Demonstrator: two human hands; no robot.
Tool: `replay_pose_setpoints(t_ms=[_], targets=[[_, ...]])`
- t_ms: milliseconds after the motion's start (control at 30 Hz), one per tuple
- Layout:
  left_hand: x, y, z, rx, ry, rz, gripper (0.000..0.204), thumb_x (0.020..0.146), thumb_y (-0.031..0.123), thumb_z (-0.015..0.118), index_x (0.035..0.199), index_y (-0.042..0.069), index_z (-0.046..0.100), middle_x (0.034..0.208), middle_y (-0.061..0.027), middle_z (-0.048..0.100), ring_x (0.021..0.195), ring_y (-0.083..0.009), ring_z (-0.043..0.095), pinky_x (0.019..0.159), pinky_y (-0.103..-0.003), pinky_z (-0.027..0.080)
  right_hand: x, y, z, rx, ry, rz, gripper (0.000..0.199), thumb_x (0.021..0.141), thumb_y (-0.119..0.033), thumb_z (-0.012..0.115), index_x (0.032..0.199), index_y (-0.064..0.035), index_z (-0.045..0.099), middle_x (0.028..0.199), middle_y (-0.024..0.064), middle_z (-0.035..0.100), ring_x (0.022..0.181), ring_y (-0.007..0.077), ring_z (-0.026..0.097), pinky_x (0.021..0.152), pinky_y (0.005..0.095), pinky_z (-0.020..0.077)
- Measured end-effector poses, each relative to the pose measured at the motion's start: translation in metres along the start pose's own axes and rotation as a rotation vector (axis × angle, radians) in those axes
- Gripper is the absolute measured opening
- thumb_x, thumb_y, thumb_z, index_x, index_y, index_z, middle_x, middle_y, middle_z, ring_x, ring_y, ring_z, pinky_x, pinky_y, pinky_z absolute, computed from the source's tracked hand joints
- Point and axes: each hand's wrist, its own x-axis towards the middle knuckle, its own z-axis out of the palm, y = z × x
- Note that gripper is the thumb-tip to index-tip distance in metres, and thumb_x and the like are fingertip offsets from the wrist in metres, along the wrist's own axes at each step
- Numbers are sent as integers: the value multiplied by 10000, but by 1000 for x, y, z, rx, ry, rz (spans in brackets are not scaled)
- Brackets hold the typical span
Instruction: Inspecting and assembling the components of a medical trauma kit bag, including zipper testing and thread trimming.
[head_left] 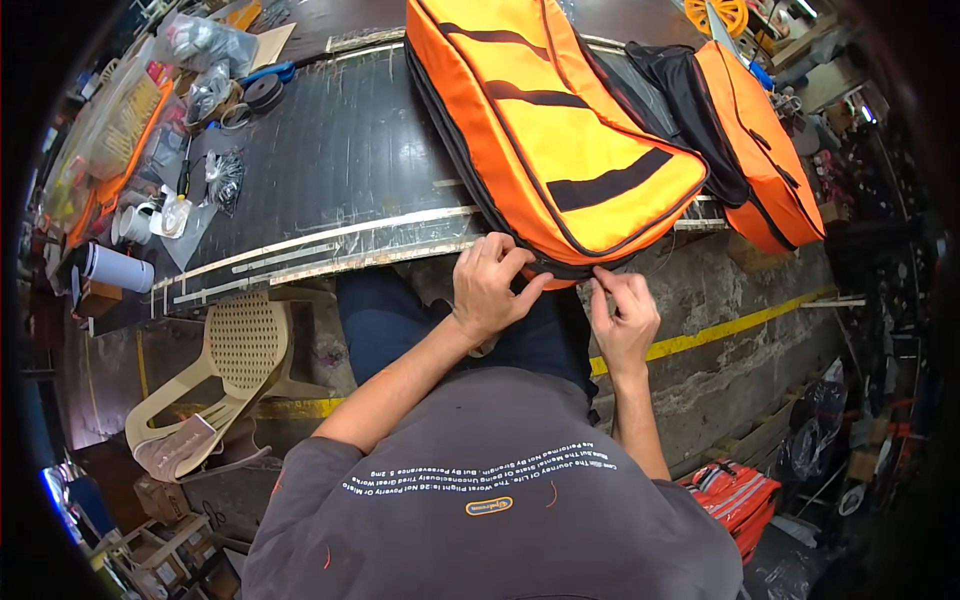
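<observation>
A large orange bag (pixel 585 175) with black straps and black piping lies on the dark worktable, its near end hanging over the front edge. At that end my left hand (pixel 490 287) pinches the black-trimmed lower rim between thumb and fingers. Just to the right, my right hand (pixel 625 315) is closed on the same rim, its fingertips pressed together. What exactly sits between the fingertips, a zipper or the trim, is too small to tell. A second orange bag (pixel 765 150) with black sides rests right of the first, partly over the table edge.
The dark worktable (pixel 340 150) carries a screwdriver (pixel 184 175), a black tape roll (pixel 263 92) and a white cylinder (pixel 118 268) at left. A beige plastic chair (pixel 245 345) stands left of my legs. A red-orange bag (pixel 735 500) lies on the floor at lower right.
</observation>
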Motion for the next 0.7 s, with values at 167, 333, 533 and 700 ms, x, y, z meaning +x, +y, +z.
replay_pose_setpoints(t_ms=[167, 333, 533, 700], targets=[[21, 10, 0, 84, 9, -34, 407, 706, 351, 968, 744, 138, 623, 976, -66, 581, 923, -293, 585, 769, -430, 408, 21, 11, -5, -185, 153, -337, 519, 825, -351, 949, 1272, -169, 760, 1338, 58, 684, 1295, 305, 633, 1115, 493, 383], [11, 0, 8, 145, 1, -124, 576, 656, 419, 964, 947, 111, 573, 1045, -93, 552, 1021, -316, 553, 867, -459, 389, 80, 6, -1, -93, -22, -493, 460, 835, -475, 916, 1087, -130, 747, 1037, 48, 715, 992, 266, 697, 1008, 492, 451], [27, 14, -3, 94, 61, -207, 719, 637, 344, 925, 1155, 66, 511, 1108, -138, 501, 1087, -365, 531, 928, -494, 434, 120, -6, 15, 45, -6, -673, 457, 797, -362, 967, 818, -95, 597, 775, 52, 581, 684, 271, 572, 617, 397, 453], [37, 16, -46, 93, 106, -148, 714, 639, 285, 887, 1198, 42, 515, 1151, -173, 528, 1105, -392, 549, 963, -492, 463, 138, -42, 7, 194, 81, -698, 491, 801, -283, 978, 709, -105, 531, 678, 49, 474, 588, 249, 498, 542, 393, 397]])
